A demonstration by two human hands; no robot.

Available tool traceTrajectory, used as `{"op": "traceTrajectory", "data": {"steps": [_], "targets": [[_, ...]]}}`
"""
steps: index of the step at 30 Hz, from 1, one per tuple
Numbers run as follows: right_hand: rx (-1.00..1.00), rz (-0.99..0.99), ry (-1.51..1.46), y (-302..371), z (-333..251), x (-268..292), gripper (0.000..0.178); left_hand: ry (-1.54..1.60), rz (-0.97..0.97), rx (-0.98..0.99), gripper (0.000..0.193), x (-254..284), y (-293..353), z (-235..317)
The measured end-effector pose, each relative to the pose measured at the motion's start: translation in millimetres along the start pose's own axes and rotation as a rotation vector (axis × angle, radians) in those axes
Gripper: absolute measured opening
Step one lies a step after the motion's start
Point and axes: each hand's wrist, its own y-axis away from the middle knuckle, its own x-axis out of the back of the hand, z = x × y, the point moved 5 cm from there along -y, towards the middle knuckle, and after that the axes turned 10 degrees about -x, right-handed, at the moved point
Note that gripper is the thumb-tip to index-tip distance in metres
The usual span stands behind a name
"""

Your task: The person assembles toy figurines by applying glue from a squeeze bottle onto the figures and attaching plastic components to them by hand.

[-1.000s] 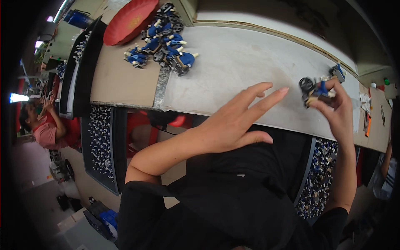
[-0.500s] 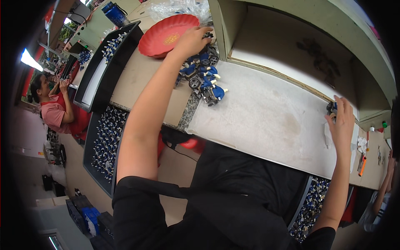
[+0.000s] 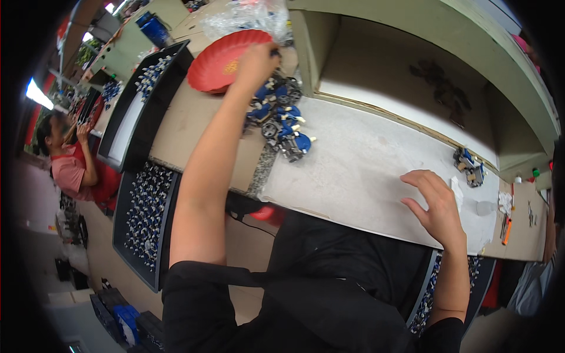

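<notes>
While the left hand (image 3: 256, 63) is by the red plate (image 3: 209, 66), grip too blurred to tell, the right hand (image 3: 436, 207) has fingers spread, empty. Toys (image 3: 285, 125): heaped on the desk (image 3: 353, 156); left forearm (image 3: 209, 159), brushing them, could topple some.

Between the toy pile (image 3: 291, 147) and the loose toys (image 3: 474, 176) near the right end, we can slide a hand across the white sheet (image 3: 359, 156). Beyond it the cupboard (image 3: 487, 44) opens toward us, its left post (image 3: 304, 56) blocking. The red bowl (image 3: 203, 66) and pile crowd our left hand (image 3: 257, 63).
</notes>
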Motion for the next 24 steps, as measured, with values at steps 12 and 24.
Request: {"op": "traceTrajectory", "data": {"steps": [12,24], "targets": [[-0.683,1.052,-0.159,143,164,54,0.044,1.22,-0.105,0.071,0.032,-17,115,192],[-0.525,0.737,-0.727,115,107,-2,0.034,0.806,-0.168,-0.164,0.032,-58,126,196]]}}
